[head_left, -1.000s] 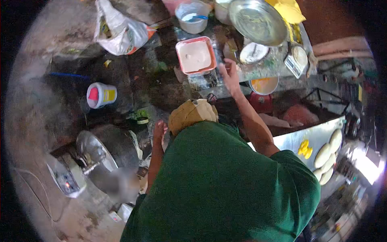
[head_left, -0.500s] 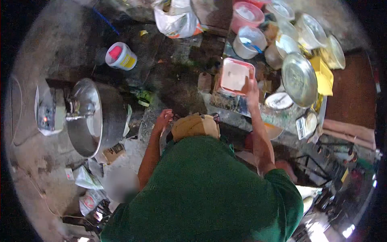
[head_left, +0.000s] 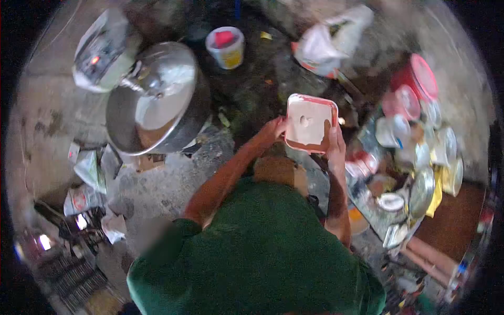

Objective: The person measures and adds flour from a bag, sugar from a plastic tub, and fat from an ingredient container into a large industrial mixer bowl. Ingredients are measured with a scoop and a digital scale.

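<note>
A squarish red tub (head_left: 290,143) filled with a pale, powder-like material is held out in front of me, its open top facing up. My left hand (head_left: 275,128) grips its left side. My right hand (head_left: 336,145) is closed on the right side near the front corner. A small dent shows in the pale surface. Left of my hands stands a large tilted metal mixing bowl (head_left: 202,100), with pale material inside and a metal shaft reaching into it from a motor unit (head_left: 102,60).
A white bucket (head_left: 230,55) with something red inside stands ahead. A white sack (head_left: 328,50) lies at the far wall. On the right, a low table holds several tubs, a round metal lid (head_left: 421,193) and a scale (head_left: 392,235). Bags (head_left: 89,170) lie on the left floor.
The red tub has been lifted off the table at the right. My left hand, free before, has come onto it. The view has turned left toward the mixing bowl.
</note>
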`<state>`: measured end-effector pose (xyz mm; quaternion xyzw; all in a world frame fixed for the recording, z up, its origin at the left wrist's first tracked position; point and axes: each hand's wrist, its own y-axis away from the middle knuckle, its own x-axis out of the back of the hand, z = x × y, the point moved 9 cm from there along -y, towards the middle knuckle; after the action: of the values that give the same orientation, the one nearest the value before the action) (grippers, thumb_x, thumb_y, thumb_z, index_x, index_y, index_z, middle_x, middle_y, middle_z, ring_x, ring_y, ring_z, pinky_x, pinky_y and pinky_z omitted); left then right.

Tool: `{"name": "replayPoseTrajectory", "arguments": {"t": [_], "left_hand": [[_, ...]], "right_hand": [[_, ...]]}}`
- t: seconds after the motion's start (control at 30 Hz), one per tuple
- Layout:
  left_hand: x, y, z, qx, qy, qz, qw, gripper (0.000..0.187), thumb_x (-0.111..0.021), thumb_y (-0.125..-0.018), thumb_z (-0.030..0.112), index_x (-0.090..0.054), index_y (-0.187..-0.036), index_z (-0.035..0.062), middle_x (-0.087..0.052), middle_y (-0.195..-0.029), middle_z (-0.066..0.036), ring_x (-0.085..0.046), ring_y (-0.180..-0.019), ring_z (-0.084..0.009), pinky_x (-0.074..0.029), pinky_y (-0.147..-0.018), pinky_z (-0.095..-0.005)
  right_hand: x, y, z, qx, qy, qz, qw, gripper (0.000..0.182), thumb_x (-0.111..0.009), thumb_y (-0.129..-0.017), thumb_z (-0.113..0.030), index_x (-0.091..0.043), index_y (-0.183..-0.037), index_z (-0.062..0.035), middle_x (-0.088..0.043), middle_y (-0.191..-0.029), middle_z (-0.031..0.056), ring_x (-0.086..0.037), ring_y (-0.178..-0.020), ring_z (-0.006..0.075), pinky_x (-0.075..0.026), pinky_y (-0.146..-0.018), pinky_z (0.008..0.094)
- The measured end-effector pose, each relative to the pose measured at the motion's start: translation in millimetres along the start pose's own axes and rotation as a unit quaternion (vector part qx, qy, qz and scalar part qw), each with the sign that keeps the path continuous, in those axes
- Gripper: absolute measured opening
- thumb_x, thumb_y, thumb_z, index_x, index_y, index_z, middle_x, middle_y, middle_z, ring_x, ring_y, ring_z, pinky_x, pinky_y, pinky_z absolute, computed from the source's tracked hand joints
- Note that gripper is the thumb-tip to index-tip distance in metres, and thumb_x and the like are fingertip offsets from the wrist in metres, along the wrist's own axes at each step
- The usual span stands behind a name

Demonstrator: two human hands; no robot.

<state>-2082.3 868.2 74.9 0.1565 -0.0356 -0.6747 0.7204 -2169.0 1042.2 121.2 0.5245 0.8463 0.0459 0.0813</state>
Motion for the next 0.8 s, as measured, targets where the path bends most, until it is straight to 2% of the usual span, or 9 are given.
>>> {"name": "replayPoseTrajectory", "arguments": {"t": [0.07,0.23,0.37,0.4,0.5,0.57,0.63,0.73,0.8], "left_hand": [[68,17,-9,0.093,0.063,0.090,0.990,0.055,-0.045,-0.097,0.047,-0.049,-0.132,0.0046,-0.059,-0.118,-0.010,-0.055,-0.106,-0.0199,-0.043,-0.096,-0.0363],[190,59,-20,-0.030,0.248,0.138,0.958,0.057,-0.051,-0.094,0.045,-0.050,-0.130,0.0016,-0.057,-0.122,-0.008,-0.051,-0.114,-0.0206,-0.039,-0.101,-0.0365],[279,105,-31,-0.097,0.331,0.275,0.897,0.054,-0.052,-0.092,0.043,-0.051,-0.128,0.0029,-0.057,-0.123,-0.009,-0.051,-0.116,-0.0210,-0.038,-0.102,-0.0368],[303,119,-28,-0.117,0.324,0.317,0.884,0.055,-0.049,-0.092,0.046,-0.051,-0.127,0.0031,-0.058,-0.120,-0.008,-0.053,-0.112,-0.0209,-0.040,-0.098,-0.0366],[374,164,-5,-0.134,0.294,0.460,0.827,0.053,-0.049,-0.091,0.046,-0.052,-0.123,0.0041,-0.059,-0.112,-0.006,-0.055,-0.103,-0.0182,-0.045,-0.086,-0.0331],[440,187,-35,-0.080,0.237,0.532,0.809,0.049,-0.056,-0.088,0.041,-0.053,-0.118,0.0027,-0.058,-0.108,-0.005,-0.054,-0.099,-0.0154,-0.045,-0.083,-0.0306],[487,198,-12,-0.201,0.146,0.567,0.786,0.049,-0.066,-0.083,0.038,-0.053,-0.114,0.0010,-0.056,-0.101,-0.003,-0.052,-0.094,-0.0134,-0.043,-0.083,-0.0293],[575,211,-90,-0.075,-0.037,0.638,0.766,0.058,-0.073,-0.077,0.042,-0.051,-0.110,-0.0005,-0.059,-0.094,-0.009,-0.057,-0.091,-0.0223,-0.045,-0.082,-0.0374],[571,232,-62,0.003,-0.333,0.665,0.668,0.062,-0.075,-0.073,0.045,-0.050,-0.110,0.0012,-0.056,-0.096,-0.012,-0.056,-0.092,-0.0272,-0.044,-0.084,-0.0408]], "right_hand": [[-80,-14,-19,0.030,0.023,-0.060,0.997,0.063,-0.043,-0.100,-0.041,-0.028,-0.147,-0.0031,-0.037,-0.146,0.0104,-0.036,-0.132,0.0196,-0.026,-0.109,0.0330],[-236,-24,-45,0.049,0.028,-0.195,0.979,0.061,-0.041,-0.101,-0.039,-0.024,-0.149,-0.0069,-0.027,-0.151,0.0071,-0.026,-0.138,0.0186,-0.021,-0.112,0.0339],[-289,-45,19,-0.168,0.080,-0.313,0.931,0.058,-0.033,-0.102,-0.045,-0.030,-0.147,-0.0088,-0.054,-0.122,0.0063,-0.055,-0.099,0.0131,-0.044,-0.088,0.0311],[-308,-44,7,-0.122,0.077,-0.324,0.935,0.057,-0.029,-0.102,-0.046,-0.035,-0.144,-0.0080,-0.057,-0.110,0.0040,-0.054,-0.083,0.0119,-0.044,-0.081,0.0295],[-335,-47,-4,-0.066,0.092,-0.360,0.926,0.055,-0.030,-0.102,-0.046,-0.041,-0.141,-0.0090,-0.058,-0.111,0.0050,-0.056,-0.086,0.0131,-0.045,-0.083,0.0311],[-342,-47,2,-0.098,0.112,-0.343,0.927,0.053,-0.031,-0.102,-0.045,-0.046,-0.137,-0.0082,-0.060,-0.110,0.0066,-0.056,-0.090,0.0141,-0.044,-0.084,0.0317],[-338,-52,18,-0.115,0.165,-0.333,0.921,0.052,-0.032,-0.102,-0.044,-0.048,-0.135,-0.0068,-0.060,-0.110,0.0075,-0.056,-0.092,0.0148,-0.045,-0.085,0.0322],[-332,-48,27,-0.116,0.206,-0.334,0.912,0.054,-0.035,-0.101,-0.047,-0.049,-0.133,-0.0055,-0.060,-0.111,0.0082,-0.056,-0.093,0.0160,-0.044,-0.086,0.0326],[-323,-52,29,-0.088,0.227,-0.334,0.911,0.054,-0.037,-0.100,-0.047,-0.049,-0.133,-0.0057,-0.060,-0.111,0.0078,-0.055,-0.092,0.0158,-0.044,-0.086,0.0328]]}}
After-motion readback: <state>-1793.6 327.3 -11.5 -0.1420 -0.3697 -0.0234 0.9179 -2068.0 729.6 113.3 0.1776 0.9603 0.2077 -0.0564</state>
